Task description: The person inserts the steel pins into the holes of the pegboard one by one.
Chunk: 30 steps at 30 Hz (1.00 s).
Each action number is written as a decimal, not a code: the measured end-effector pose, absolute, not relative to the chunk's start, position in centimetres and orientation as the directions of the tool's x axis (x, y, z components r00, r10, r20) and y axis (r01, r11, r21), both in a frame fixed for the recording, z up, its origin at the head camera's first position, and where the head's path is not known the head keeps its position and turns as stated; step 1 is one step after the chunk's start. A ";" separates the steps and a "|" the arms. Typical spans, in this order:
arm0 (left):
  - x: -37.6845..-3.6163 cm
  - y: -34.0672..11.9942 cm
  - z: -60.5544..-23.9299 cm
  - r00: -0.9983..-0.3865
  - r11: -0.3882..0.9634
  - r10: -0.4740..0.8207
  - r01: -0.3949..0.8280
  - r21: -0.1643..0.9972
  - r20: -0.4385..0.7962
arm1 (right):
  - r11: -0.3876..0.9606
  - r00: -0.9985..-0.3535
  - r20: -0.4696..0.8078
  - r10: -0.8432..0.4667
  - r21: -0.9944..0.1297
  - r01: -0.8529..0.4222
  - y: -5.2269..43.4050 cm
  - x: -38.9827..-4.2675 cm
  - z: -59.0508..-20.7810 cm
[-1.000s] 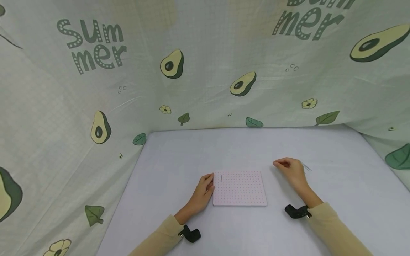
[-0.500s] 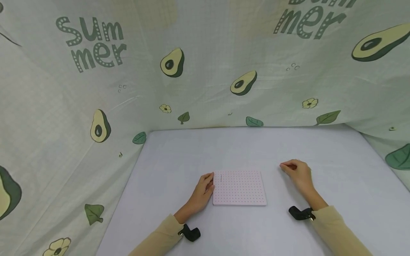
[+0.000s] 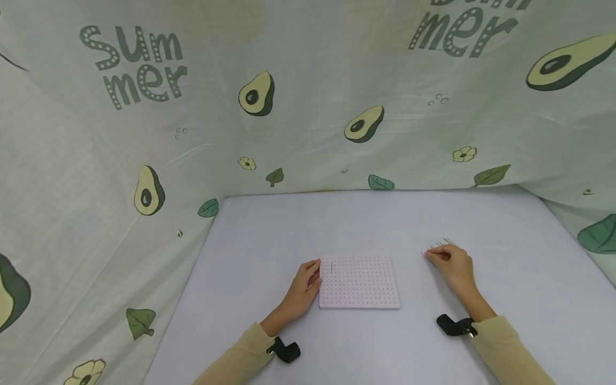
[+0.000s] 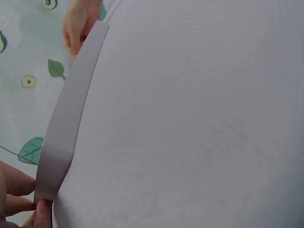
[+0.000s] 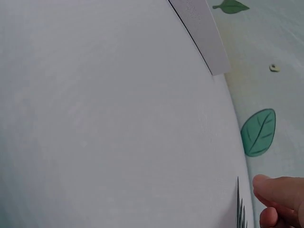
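Sticks are bunched just beside right hand, pinch can't be told; board is touched by left hand, fingers extended.

The patterned cloth bears printed text: at far left, dotted green lettering reads "sum / mer" on two lines; at far right, similar lettering reads "mer" beneath a line cut off by the head view's top edge.
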<state>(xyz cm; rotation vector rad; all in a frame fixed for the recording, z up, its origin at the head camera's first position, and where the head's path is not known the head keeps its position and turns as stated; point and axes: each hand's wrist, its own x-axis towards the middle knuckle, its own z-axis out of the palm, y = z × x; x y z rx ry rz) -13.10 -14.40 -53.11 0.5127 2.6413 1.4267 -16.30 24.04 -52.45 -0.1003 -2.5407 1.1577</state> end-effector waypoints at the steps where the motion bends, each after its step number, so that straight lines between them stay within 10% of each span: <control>1: -13.1 -14.4 -53.1 -0.940 0.507 0.334 0.246 0.826 0.074 | 0.669 -0.935 0.290 0.202 -0.739 -0.084 24.0 -16.3 -52.5; 30: -12.9 -14.3 -53.0 -0.937 0.481 0.340 0.243 0.842 0.076 | 0.725 -0.924 0.340 0.173 -0.679 -0.114 24.2 -16.1 -53.6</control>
